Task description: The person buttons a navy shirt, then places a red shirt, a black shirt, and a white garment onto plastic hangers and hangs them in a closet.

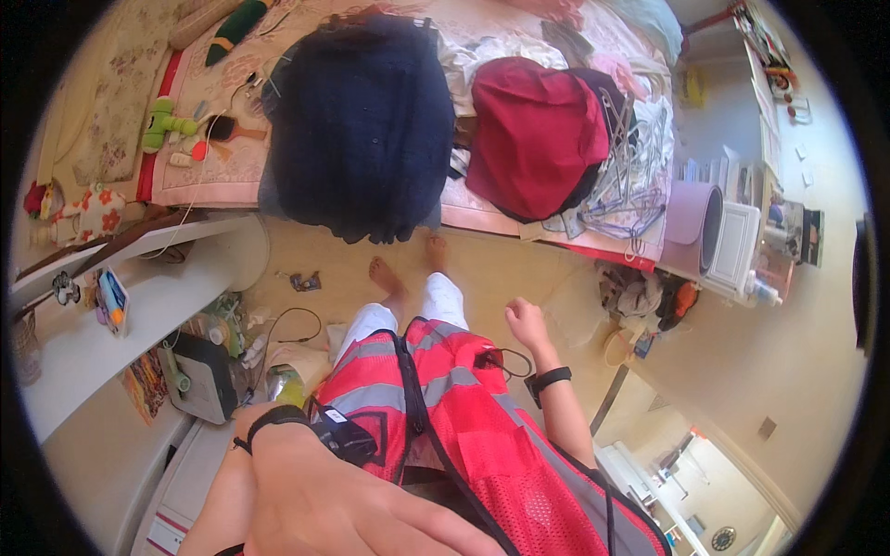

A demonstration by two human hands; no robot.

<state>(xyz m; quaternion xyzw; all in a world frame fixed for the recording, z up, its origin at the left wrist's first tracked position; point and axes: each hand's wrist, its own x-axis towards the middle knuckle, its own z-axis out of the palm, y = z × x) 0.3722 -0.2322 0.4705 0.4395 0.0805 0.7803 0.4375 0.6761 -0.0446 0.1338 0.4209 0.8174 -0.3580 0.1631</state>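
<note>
My left hand (pixel 338 505) is raised large and close at the lower edge, its fingers stretched out to the right in front of the red mesh vest (pixel 491 463) I wear. Nothing shows in it. Lower right of centre, my right hand (pixel 526 324) hangs beside the vest with its fingers curled in, above the floor. On the bed ahead lies a broad heap of navy clothes (pixel 362 130), draping over the edge. To its right is a dark red garment (pixel 533 130), partly over something black. A tangle of wire hangers (pixel 626 185) sits beside it. Neither hand touches these.
On the bed's left are a hairbrush (pixel 222 130), a green toy (pixel 163 124) and a white cable. A white shelf (pixel 148 301) runs along the left. A black-fronted box (pixel 199 375) stands below it. Right of the bed are a lilac bin (pixel 691 227) and a clothes pile (pixel 649 292).
</note>
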